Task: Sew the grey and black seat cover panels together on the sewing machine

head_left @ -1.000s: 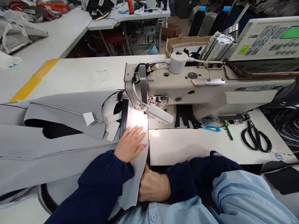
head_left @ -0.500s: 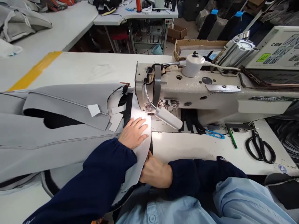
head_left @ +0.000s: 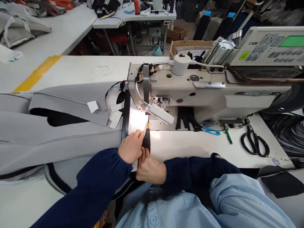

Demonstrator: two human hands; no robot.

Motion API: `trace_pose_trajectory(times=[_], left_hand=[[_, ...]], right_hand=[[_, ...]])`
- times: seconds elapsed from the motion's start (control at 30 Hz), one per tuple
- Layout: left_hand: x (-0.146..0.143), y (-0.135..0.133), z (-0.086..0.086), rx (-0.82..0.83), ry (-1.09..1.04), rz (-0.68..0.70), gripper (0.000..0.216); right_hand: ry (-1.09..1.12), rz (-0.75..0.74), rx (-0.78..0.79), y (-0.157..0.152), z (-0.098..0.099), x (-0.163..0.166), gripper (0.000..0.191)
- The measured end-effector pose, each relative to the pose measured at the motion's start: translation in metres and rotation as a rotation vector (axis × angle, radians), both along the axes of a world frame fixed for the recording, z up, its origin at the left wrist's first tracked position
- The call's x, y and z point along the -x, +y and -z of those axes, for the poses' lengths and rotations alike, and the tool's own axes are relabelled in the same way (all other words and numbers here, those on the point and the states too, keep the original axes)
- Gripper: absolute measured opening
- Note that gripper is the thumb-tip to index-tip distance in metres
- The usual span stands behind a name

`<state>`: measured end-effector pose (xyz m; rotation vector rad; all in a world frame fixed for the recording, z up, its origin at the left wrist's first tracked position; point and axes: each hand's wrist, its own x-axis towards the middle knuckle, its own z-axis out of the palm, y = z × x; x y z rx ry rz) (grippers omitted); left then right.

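A large grey fabric piece (head_left: 59, 139) lies across the white table, its end under the head of a beige sewing machine (head_left: 201, 88). My left hand (head_left: 129, 147) is closed, pinching the grey fabric's end flap (head_left: 136, 122) just in front of the needle. My right hand (head_left: 149, 167) is closed right below it, gripping the fabric edge together with a black strip (head_left: 146, 139) that runs toward the presser foot. The machine's lamp (head_left: 160, 113) lights this spot. Both hands touch each other.
Blue thread snips (head_left: 211, 130), a green pen (head_left: 227, 133) and black scissors (head_left: 255, 142) lie on the table to the right. A control panel (head_left: 268, 46) sits above the machine. A cardboard box (head_left: 187, 47) stands behind. Yellow tape (head_left: 36, 73) marks the far left table.
My left hand went from lying flat on the grey flap to pinching it. The flap has drawn in, uncovering the black strip. My right hand moved up against the left.
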<state>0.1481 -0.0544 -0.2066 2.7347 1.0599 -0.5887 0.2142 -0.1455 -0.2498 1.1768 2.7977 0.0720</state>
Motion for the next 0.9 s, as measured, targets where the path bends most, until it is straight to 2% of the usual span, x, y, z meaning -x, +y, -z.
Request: trace_pose_trajectory(times=[0.07,0.13,0.27,0.43,0.67,0.9], left_hand=[[0.007,-0.001,0.004,0.000,0.000,-0.017,0.051],[0.010,-0.002,0.010,0.005,-0.032,-0.022,0.052],[0.005,-0.002,0.015,0.016,-0.070,0.004,0.042],[-0.002,-0.003,0.010,-0.079,0.047,0.077,0.028],[-0.005,0.007,0.015,-0.090,0.043,0.149,0.033],[-0.011,0.022,0.019,-0.087,0.023,0.115,0.039]], right_hand=[[-0.021,0.021,-0.069,-0.003,0.001,0.003,0.035],[-0.004,0.003,-0.056,-0.004,0.002,0.004,0.032],[0.012,0.003,0.000,-0.002,0.006,0.005,0.026],[0.022,0.041,-0.029,0.000,0.007,0.004,0.030],[0.032,0.053,0.009,0.002,0.009,0.003,0.030],[0.020,0.119,-0.054,0.014,0.019,0.002,0.030]])
